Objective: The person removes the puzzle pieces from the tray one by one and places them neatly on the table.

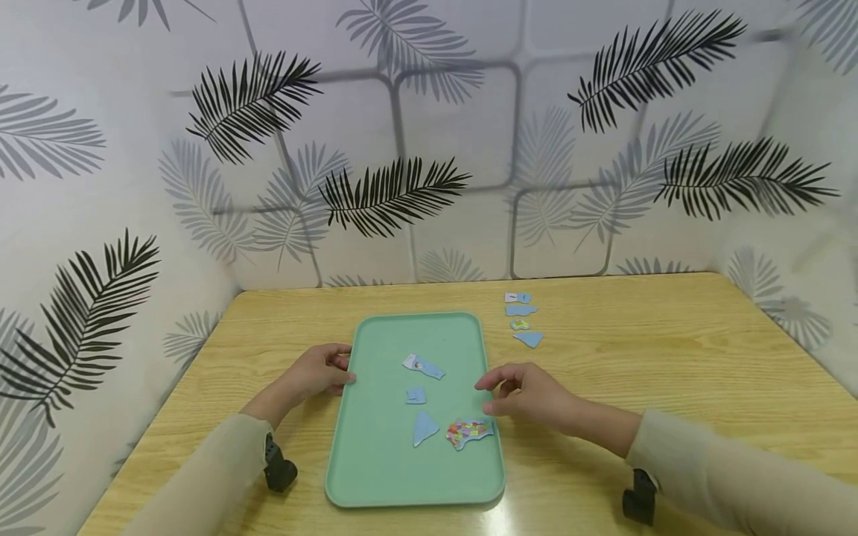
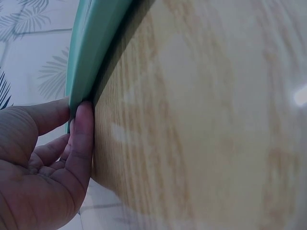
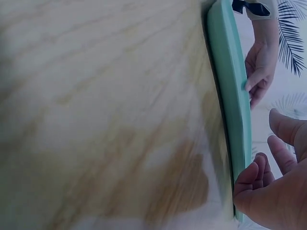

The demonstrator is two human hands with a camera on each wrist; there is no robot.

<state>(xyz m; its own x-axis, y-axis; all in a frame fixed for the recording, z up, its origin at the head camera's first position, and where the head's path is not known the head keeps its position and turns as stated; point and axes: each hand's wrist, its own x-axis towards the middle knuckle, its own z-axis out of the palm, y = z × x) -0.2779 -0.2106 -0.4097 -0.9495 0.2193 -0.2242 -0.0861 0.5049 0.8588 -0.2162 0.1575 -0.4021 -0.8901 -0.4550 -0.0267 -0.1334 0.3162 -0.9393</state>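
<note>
A green rectangular tray [image 1: 375,454] lies on the wooden table with several flat cut pieces on it. My left hand [image 1: 327,370] pinches its left rim, the thumb above and the fingers at the side and below in the left wrist view. Over the right rim hovers my right hand [image 1: 526,394], fingers loosely bent and apart, holding nothing. Just below that hand is a multicoloured map-like piece [image 1: 469,430], reaching to the right rim. The other pieces on the tray are a long blue-and-white one [image 1: 424,365], a small blue squarish one [image 1: 415,395] and a blue triangular one [image 1: 425,428].
Beyond the tray's far right corner, more pieces lie in a column on the table [image 1: 637,327]: a white-and-blue strip [image 1: 518,298], a blue strip [image 1: 520,310], a small colourful piece [image 1: 519,324] and a blue triangle [image 1: 530,339]. A leaf-patterned wall covering [image 1: 462,223] stands behind the table.
</note>
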